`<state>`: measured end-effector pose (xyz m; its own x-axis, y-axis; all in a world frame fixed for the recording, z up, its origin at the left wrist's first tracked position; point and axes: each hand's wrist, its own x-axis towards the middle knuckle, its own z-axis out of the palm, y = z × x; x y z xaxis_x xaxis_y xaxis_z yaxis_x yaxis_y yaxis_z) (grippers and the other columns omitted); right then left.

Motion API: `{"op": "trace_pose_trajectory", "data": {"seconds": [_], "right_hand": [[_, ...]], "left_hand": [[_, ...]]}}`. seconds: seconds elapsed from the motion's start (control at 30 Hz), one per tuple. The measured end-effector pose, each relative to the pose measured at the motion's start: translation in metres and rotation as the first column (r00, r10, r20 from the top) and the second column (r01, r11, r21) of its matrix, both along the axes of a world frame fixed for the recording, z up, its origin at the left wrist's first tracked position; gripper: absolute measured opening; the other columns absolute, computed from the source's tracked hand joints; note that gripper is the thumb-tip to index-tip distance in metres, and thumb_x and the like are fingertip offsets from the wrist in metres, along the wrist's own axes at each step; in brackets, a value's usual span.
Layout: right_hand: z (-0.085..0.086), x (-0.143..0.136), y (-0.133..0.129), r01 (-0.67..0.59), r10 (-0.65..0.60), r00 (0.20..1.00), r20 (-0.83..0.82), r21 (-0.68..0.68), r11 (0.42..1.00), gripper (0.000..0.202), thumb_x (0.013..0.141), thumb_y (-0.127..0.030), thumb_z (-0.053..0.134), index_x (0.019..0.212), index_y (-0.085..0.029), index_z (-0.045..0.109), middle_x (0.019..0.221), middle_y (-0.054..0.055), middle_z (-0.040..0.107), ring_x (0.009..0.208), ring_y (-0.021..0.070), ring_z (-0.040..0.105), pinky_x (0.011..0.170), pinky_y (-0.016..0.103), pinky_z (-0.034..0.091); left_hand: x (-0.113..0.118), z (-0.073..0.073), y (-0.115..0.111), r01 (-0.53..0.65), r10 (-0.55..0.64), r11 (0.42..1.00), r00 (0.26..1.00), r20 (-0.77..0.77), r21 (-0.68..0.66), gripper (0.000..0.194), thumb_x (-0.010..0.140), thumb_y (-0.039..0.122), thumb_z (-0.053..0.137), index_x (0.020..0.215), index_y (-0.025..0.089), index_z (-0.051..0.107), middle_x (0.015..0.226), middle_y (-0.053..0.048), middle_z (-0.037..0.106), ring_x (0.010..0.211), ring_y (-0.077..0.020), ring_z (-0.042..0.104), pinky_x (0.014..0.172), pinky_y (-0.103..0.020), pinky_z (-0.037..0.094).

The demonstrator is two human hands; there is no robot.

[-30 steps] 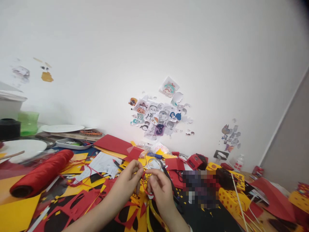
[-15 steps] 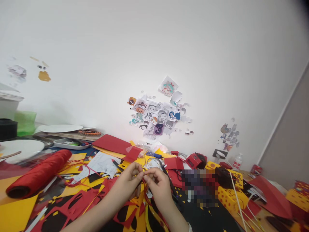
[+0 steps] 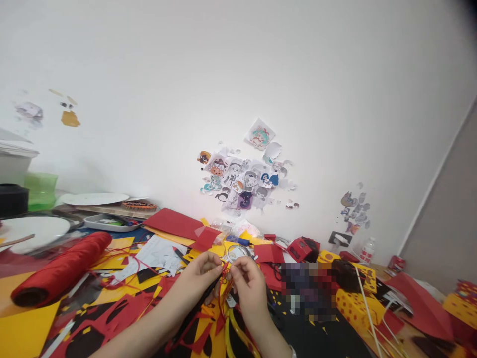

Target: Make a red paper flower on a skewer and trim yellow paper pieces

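My left hand (image 3: pixel 203 276) is closed in a pinch at the centre front, its fingertips on a thin red strand (image 3: pixel 224 270). Facing it, my right hand (image 3: pixel 248 283) also pinches, holding something small that its fingers mostly hide. A small gap separates the two sets of fingertips, with red and yellow bits showing between them. A slim dark stick-like thing (image 3: pixel 196 314) slants down beneath my left hand and forearm. Below my right hand, a curved yellow band (image 3: pixel 238 330) lies near red and yellow paper scraps (image 3: pixel 130 308).
A large red thread spool (image 3: pixel 63 268) lies at left among yellow sheets. Red card (image 3: pixel 175 224) and a shallow tray (image 3: pixel 112 226) are behind. To the right are a black mat (image 3: pixel 316 338), a spotted yellow box (image 3: pixel 359 307) and thin sticks (image 3: pixel 367 303). A wall stands close behind.
My fingertips have moved apart slightly, the right hand shifting to the right. Red bits now show between them, and the dark stick-like thing has come into view under my left hand.
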<state>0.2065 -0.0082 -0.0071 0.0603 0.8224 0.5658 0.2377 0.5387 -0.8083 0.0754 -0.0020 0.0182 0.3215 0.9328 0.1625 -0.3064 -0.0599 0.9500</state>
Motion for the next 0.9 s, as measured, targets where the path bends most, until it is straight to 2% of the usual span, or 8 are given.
{"op": "trace_pose_trajectory", "data": {"seconds": [0.13, 0.27, 0.37, 0.53, 0.67, 0.8, 0.9], "right_hand": [[0.0019, 0.0001, -0.0008, 0.010, -0.010, 1.000, -0.003, 0.004, 1.000, 0.024, 0.082, -0.043, 0.050, 0.076, -0.019, 0.051, 0.069, -0.001, 0.051, 0.059, 0.0124, 0.046, 0.051, 0.022, 0.036], [0.0033, 0.0002, -0.0013, 0.027, -0.028, 1.000, 0.007, 0.061, 0.998, 0.022, 0.083, -0.040, 0.049, 0.076, -0.019, 0.051, 0.069, 0.000, 0.051, 0.063, 0.0135, 0.048, 0.057, 0.024, 0.040], [0.0039, 0.0004, -0.0006, 0.025, -0.024, 1.000, -0.006, 0.087, 0.996, 0.021, 0.084, -0.039, 0.048, 0.077, -0.020, 0.051, 0.071, 0.000, 0.052, 0.066, 0.0141, 0.050, 0.059, 0.024, 0.041], [0.0048, 0.0009, 0.0010, -0.028, 0.031, 0.999, -0.033, 0.078, 0.997, 0.021, 0.085, -0.040, 0.047, 0.080, -0.020, 0.052, 0.079, 0.002, 0.056, 0.073, 0.0150, 0.053, 0.064, 0.025, 0.043], [0.0043, 0.0014, 0.0020, -0.047, 0.049, 0.997, -0.051, 0.034, 0.998, 0.024, 0.085, -0.043, 0.047, 0.080, -0.020, 0.053, 0.077, 0.002, 0.056, 0.062, 0.0132, 0.051, 0.057, 0.025, 0.043], [0.0049, 0.0010, 0.0013, -0.041, 0.042, 0.998, -0.054, 0.024, 0.999, 0.025, 0.085, -0.043, 0.047, 0.082, -0.020, 0.053, 0.077, 0.002, 0.056, 0.056, 0.0113, 0.048, 0.054, 0.024, 0.042], [0.0065, 0.0000, -0.0002, -0.033, 0.034, 0.998, -0.051, 0.009, 0.999, 0.024, 0.085, -0.043, 0.047, 0.083, -0.019, 0.053, 0.079, 0.002, 0.057, 0.057, 0.0110, 0.048, 0.056, 0.024, 0.043]], "left_hand": [[0.0017, 0.0016, -0.0008, 0.020, -0.020, 1.000, 1.000, 0.006, -0.015, 0.043, 0.054, 0.050, 0.067, 0.071, 0.021, 0.039, 0.043, 0.014, 0.044, 0.028, -0.0024, 0.035, 0.029, -0.015, 0.024], [0.0038, 0.0010, -0.0025, 0.038, -0.036, 0.999, 0.998, -0.055, 0.035, 0.046, 0.049, 0.039, 0.073, 0.066, 0.022, 0.034, 0.040, 0.016, 0.040, 0.028, -0.0011, 0.030, 0.031, -0.015, 0.025], [0.0030, -0.0001, -0.0028, 0.060, -0.057, 0.997, 0.997, -0.061, 0.057, 0.039, 0.054, 0.035, 0.070, 0.068, 0.022, 0.037, 0.041, 0.015, 0.041, 0.031, -0.0025, 0.035, 0.034, -0.015, 0.027], [-0.0003, 0.0005, -0.0005, 0.058, -0.052, 0.995, 0.996, -0.077, 0.082, 0.036, 0.055, 0.042, 0.068, 0.069, 0.020, 0.044, 0.051, 0.009, 0.052, 0.039, -0.0062, 0.046, 0.039, -0.019, 0.037], [-0.0008, 0.0013, -0.0011, 0.015, -0.004, 0.997, 0.990, -0.140, 0.074, 0.038, 0.056, 0.051, 0.065, 0.063, 0.020, 0.044, 0.048, 0.004, 0.058, 0.044, -0.0134, 0.055, 0.044, -0.025, 0.044], [-0.0007, -0.0004, -0.0020, -0.016, 0.023, 0.998, 0.992, -0.123, 0.059, 0.040, 0.058, 0.056, 0.062, 0.062, 0.021, 0.043, 0.049, 0.002, 0.062, 0.046, -0.0146, 0.056, 0.048, -0.027, 0.045], [-0.0009, -0.0023, -0.0025, -0.002, 0.005, 1.000, 0.992, -0.128, 0.027, 0.042, 0.060, 0.060, 0.058, 0.065, 0.021, 0.042, 0.044, 0.004, 0.058, 0.042, -0.0136, 0.053, 0.046, -0.026, 0.042]]}}
